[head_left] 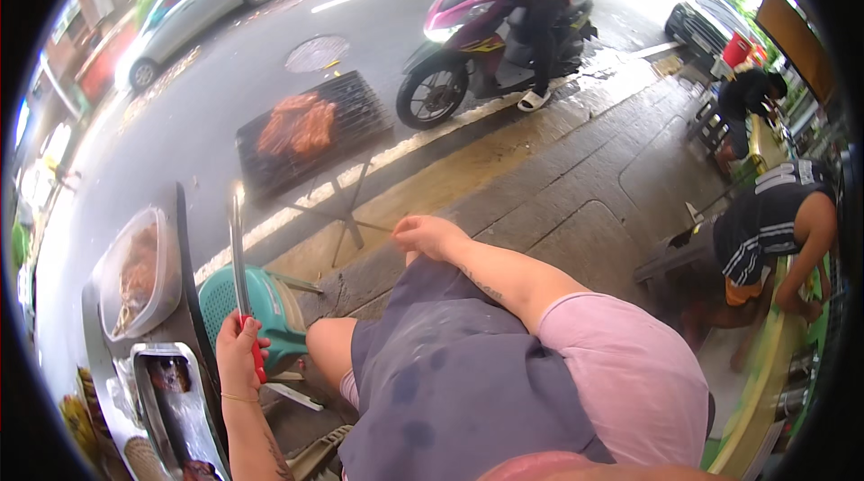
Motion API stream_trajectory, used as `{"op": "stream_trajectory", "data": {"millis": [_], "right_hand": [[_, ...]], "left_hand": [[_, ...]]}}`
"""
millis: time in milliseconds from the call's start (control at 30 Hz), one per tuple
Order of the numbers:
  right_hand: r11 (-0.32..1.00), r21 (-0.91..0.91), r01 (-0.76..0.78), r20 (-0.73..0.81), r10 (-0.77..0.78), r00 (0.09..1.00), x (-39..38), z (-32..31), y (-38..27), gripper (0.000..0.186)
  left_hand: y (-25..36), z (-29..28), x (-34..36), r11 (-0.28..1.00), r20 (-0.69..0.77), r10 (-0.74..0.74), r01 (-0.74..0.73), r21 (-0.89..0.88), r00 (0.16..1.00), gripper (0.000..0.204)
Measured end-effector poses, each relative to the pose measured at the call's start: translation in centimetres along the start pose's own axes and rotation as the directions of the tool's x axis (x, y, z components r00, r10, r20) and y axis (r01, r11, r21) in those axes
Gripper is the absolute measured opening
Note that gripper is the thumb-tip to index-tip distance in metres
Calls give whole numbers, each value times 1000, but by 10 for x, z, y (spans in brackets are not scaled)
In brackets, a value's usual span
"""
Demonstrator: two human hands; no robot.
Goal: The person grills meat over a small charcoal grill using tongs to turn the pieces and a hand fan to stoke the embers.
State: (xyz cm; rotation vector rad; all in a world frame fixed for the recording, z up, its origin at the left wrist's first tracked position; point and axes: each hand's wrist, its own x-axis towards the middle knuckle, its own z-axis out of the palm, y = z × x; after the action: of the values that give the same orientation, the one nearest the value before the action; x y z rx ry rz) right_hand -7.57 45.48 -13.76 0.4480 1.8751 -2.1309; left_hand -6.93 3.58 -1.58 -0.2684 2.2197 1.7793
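My left hand (239, 357) is closed round the red handle of a pair of metal tongs (238, 251), whose long silver arms point up and away from me. My right hand (430, 236) rests by my knee with its fingers curled in, and nothing shows in it. Beyond both hands, a charcoal grill (362, 112) stands on thin folding legs at the roadside, with reddish pieces of meat (299, 126) on its grate. Left of the tongs are a clear plastic tub (169, 287) of marinated meat and a metal tray (144, 357) with dark pieces in it.
A teal plastic stool (216, 296) stands beside the tongs. A rider sits on a purple scooter (477, 26) just past the grill. A silver car (193, 4) is across the road. At right, two people lean over a counter (765, 364).
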Motion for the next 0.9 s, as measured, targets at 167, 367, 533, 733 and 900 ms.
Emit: {"op": "stream_trajectory", "data": {"millis": [167,367,533,733,900], "right_hand": [[995,101,-21,37,17,999,23,-9,25,12],[996,87,-30,61,25,998,29,0,22,13],[1000,18,-25,40,24,999,29,-2,23,14],[976,220,-12,57,-1,998,47,-9,43,13],[982,187,-9,54,-1,999,45,-4,39,16]], "left_hand": [[6,-3,-19,999,40,-41,41,-9,998,38],[-24,-11,-29,987,53,-163,163,5,985,43],[-23,-4,-26,988,93,-151,154,-23,984,42],[-13,3,-33,999,115,-30,26,40,993,46],[-16,2,-34,999,101,-40,39,16,994,48]]}}
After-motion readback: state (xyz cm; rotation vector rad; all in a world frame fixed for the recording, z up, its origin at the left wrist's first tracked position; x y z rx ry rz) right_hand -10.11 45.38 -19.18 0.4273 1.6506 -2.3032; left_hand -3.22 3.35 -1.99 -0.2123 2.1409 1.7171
